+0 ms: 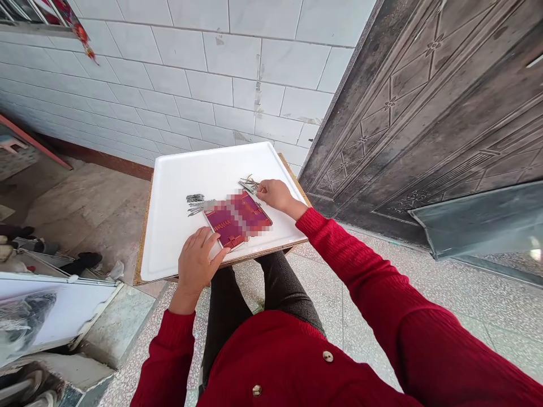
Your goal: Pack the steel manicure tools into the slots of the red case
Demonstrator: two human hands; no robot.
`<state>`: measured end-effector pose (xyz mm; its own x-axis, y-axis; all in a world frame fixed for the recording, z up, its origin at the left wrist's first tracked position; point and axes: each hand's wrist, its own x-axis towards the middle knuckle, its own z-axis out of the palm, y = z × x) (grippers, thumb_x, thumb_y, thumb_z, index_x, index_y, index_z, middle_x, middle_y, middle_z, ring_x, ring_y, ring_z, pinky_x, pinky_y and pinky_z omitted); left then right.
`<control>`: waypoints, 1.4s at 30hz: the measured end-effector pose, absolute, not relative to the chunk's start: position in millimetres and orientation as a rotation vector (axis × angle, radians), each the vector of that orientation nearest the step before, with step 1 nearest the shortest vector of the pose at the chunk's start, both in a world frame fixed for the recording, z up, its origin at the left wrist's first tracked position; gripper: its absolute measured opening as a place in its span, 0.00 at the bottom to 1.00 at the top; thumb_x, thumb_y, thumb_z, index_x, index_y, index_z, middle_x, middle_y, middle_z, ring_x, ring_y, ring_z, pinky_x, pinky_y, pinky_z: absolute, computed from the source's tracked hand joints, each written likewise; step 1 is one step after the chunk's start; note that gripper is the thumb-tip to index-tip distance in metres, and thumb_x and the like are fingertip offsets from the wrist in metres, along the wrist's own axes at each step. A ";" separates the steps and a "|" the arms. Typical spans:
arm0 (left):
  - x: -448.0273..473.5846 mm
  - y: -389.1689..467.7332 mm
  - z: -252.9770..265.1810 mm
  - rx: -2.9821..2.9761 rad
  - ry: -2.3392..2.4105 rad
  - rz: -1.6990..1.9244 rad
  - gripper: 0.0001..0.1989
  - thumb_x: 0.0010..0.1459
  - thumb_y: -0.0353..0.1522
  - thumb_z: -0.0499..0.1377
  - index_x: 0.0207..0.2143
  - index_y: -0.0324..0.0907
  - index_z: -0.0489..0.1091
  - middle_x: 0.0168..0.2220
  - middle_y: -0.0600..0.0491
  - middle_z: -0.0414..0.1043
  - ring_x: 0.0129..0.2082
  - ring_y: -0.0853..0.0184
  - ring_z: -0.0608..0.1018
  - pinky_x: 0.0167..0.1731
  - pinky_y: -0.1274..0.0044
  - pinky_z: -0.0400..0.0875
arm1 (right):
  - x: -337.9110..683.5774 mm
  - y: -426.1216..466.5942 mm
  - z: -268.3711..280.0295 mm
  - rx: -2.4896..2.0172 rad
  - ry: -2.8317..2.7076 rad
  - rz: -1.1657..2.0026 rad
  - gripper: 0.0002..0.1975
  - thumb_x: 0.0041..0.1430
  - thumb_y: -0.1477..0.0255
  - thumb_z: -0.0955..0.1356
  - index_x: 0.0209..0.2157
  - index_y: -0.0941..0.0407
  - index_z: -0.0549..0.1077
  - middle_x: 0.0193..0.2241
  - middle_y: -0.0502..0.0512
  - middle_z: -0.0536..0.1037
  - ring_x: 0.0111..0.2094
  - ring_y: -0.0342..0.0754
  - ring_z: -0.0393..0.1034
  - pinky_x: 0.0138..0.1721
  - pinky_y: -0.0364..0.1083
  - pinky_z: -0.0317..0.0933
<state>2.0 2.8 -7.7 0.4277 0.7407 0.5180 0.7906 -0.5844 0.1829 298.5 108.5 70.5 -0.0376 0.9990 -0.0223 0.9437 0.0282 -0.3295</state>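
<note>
A flat red and purple box [223,225] with gold markings lies on a white tray [182,169]; part of its top is blurred out. My left hand [198,257] holds the near left corner of the box, index finger and thumb on its edges. Past the far right edge of the box, my right hand [274,195] has its fingers pinched together beside a small pile of thin silver and gold-coloured metal pieces [248,183]. Whatever sits between those fingertips is too small to make out. More slim silver metal pieces [195,198] lie left of the box.
The tray rests on a wooden board [143,243] in front of a white tiled wall [207,56]. A dark patterned metal door [382,113] stands at the right. My legs [280,288] are beneath the near edge. Clutter and a white panel [55,305] are at the left.
</note>
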 end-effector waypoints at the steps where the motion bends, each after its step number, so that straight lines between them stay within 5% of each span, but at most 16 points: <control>1: 2.0 2.9 -7.8 -2.583 -1.402 -0.863 0.21 0.71 0.47 0.57 0.53 0.41 0.75 0.58 0.38 0.76 0.61 0.46 0.77 0.60 0.56 0.73 | 299.4 97.2 67.5 -2.025 -2.141 0.406 0.10 0.69 0.69 0.69 0.43 0.58 0.82 0.39 0.57 0.85 0.40 0.49 0.77 0.35 0.44 0.58; 10: 3.0 7.9 -1.9 -2.644 -1.533 -0.853 0.16 0.71 0.43 0.56 0.51 0.44 0.75 0.57 0.42 0.77 0.60 0.49 0.77 0.61 0.54 0.73 | 296.2 67.2 68.0 -2.079 -2.321 0.401 0.10 0.68 0.71 0.70 0.41 0.58 0.85 0.43 0.58 0.86 0.44 0.51 0.78 0.37 0.44 0.59; 16: 5.1 8.3 6.4 -2.625 -1.662 -0.826 0.15 0.69 0.41 0.56 0.49 0.45 0.77 0.57 0.45 0.78 0.56 0.53 0.79 0.60 0.60 0.75 | 294.6 54.3 73.4 -2.093 -2.332 0.497 0.09 0.65 0.72 0.71 0.37 0.59 0.86 0.36 0.58 0.86 0.40 0.51 0.79 0.35 0.44 0.59; 42: -2.7 -15.1 -8.1 -2.540 -1.554 -1.018 0.17 0.72 0.45 0.56 0.46 0.44 0.78 0.55 0.44 0.80 0.55 0.55 0.83 0.54 0.61 0.82 | 285.8 26.9 51.8 -2.072 -2.112 0.397 0.13 0.67 0.70 0.67 0.44 0.62 0.82 0.42 0.66 0.85 0.43 0.56 0.79 0.37 0.47 0.58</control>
